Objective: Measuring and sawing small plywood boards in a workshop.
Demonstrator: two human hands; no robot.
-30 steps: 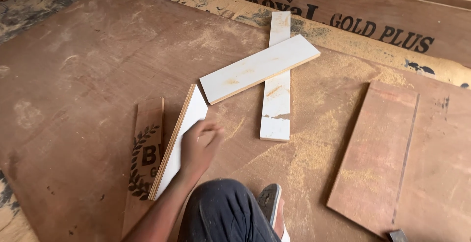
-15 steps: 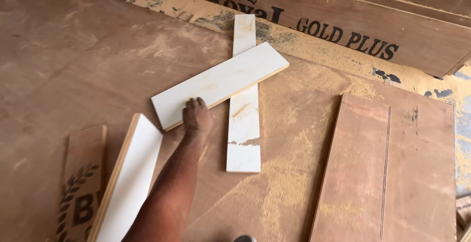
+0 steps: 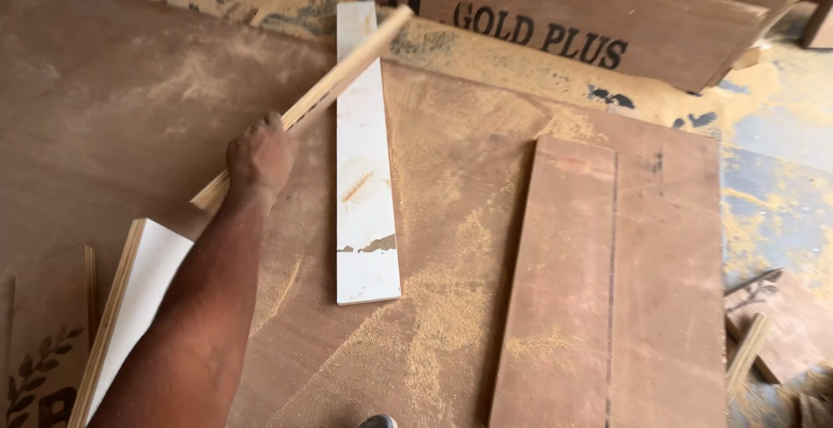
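My left hand (image 3: pixel 260 154) is shut on a long white-faced plywood strip (image 3: pixel 347 65). The strip is tipped up on its edge, so its pale layered side shows, and it runs diagonally from my hand toward the upper right. It crosses over the top of a second white strip (image 3: pixel 364 194), which lies flat and points away from me, with a chipped patch near its close end. My forearm comes in from the lower left. My right hand is out of the picture.
Everything lies on a big brown plywood sheet (image 3: pixel 113 89) dusted with sawdust. A white-faced board (image 3: pixel 143 289) lies at the lower left, a brown plywood panel (image 3: pixel 607 289) at the right. Printed plywood sheets (image 3: pixel 607 11) lie at the back, and small offcuts (image 3: pixel 746 350) at the right.
My hand left the white-faced board at the left, reached the diagonal strip, and has gripped it and tipped it from flat up onto its edge. The view shifted right.
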